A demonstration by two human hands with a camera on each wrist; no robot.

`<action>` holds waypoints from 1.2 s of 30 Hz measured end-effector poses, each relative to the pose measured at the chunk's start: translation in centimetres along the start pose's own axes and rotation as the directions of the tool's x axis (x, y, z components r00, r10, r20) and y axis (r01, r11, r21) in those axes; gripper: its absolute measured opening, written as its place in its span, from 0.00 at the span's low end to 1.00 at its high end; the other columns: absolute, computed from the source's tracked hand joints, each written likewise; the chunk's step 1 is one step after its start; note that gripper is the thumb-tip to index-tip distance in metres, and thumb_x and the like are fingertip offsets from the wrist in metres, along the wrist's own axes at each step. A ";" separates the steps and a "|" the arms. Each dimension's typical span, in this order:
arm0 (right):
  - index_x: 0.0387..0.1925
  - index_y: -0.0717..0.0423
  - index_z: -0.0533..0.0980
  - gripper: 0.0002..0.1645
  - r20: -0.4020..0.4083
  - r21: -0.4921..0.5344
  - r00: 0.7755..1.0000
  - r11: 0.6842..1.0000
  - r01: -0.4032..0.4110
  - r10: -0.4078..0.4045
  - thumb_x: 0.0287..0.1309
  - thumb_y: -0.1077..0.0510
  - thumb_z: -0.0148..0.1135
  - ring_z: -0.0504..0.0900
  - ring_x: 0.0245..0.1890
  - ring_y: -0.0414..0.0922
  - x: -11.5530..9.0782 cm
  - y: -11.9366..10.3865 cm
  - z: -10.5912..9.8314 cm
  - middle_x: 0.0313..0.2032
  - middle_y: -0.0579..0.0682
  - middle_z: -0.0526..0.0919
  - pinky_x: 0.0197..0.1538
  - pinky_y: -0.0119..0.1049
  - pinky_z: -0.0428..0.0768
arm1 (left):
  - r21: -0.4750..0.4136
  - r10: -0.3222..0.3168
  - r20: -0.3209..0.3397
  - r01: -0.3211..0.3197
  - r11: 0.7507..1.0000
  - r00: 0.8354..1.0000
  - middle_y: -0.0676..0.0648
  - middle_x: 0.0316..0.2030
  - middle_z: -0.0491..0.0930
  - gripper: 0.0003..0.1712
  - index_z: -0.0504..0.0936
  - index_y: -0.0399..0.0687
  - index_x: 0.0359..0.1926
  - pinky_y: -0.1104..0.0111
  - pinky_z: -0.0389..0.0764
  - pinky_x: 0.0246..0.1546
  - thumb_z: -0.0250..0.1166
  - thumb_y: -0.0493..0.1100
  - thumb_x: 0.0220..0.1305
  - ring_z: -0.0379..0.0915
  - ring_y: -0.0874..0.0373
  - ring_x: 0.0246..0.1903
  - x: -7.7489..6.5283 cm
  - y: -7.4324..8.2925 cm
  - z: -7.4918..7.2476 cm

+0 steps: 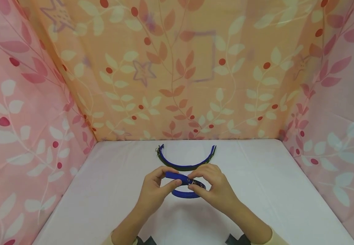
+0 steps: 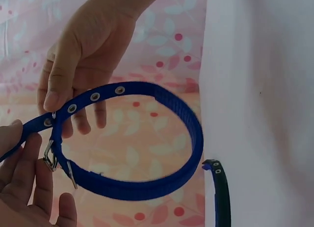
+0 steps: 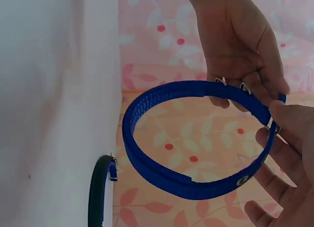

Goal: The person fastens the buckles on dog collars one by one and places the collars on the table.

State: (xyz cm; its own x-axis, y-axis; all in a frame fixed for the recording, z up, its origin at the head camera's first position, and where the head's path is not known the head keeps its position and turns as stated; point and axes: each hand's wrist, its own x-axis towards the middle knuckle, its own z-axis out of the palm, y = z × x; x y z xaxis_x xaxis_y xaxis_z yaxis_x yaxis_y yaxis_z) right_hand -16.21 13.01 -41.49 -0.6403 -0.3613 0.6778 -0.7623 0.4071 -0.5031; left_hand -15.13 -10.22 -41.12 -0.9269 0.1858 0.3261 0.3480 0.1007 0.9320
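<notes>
The left hand (image 1: 154,186) pinches one end of the blue collar (image 2: 140,190); the right hand (image 1: 217,183) pinches it beside the buckle (image 2: 49,158). Looped, it is held above the desk (image 1: 115,183), where a green collar (image 1: 183,168) rests curved beyond the hands.

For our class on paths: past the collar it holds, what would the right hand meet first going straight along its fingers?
Probably the left hand, which pinches the same blue collar, though depth is hard to judge.
</notes>
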 end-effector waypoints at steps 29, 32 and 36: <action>0.44 0.44 0.83 0.17 -0.024 -0.080 0.994 0.991 0.104 -0.106 0.54 0.56 0.79 0.79 0.47 0.38 0.1 -0.2 -0.1 0.40 0.35 0.86 0.61 0.44 0.69 | 0.037 0.037 0.003 -0.038 0.999 0.999 0.55 0.45 0.86 0.17 0.84 0.58 0.51 0.52 0.72 0.63 0.75 0.46 0.63 0.78 0.55 0.53 -0.2 -0.1 0.7; 0.46 0.44 0.83 0.21 -0.099 -0.015 0.992 0.997 0.071 -0.072 0.51 0.62 0.79 0.79 0.48 0.40 -0.1 -0.3 -0.1 0.42 0.37 0.86 0.59 0.39 0.72 | 0.136 -0.011 0.065 0.002 0.991 0.998 0.58 0.48 0.85 0.22 0.81 0.63 0.54 0.53 0.75 0.60 0.76 0.51 0.60 0.76 0.59 0.54 0.1 -0.5 0.7; 0.47 0.44 0.83 0.24 -0.164 0.088 0.986 0.996 0.014 0.001 0.50 0.67 0.78 0.79 0.50 0.43 -0.4 -0.6 -0.1 0.43 0.40 0.86 0.56 0.34 0.74 | 0.121 -0.121 0.157 0.102 0.987 0.980 0.56 0.48 0.84 0.21 0.81 0.61 0.54 0.62 0.80 0.59 0.76 0.53 0.61 0.78 0.59 0.53 0.2 -1.1 0.9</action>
State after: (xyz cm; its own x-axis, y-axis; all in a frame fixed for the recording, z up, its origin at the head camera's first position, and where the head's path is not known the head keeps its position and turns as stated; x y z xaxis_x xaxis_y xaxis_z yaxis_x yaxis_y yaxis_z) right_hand -15.50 13.00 -41.38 -0.6171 -0.2186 0.7559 -0.7763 0.3263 -0.5393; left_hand -15.54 -9.38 -42.23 -0.9284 0.3236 0.1823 0.2659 0.2365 0.9345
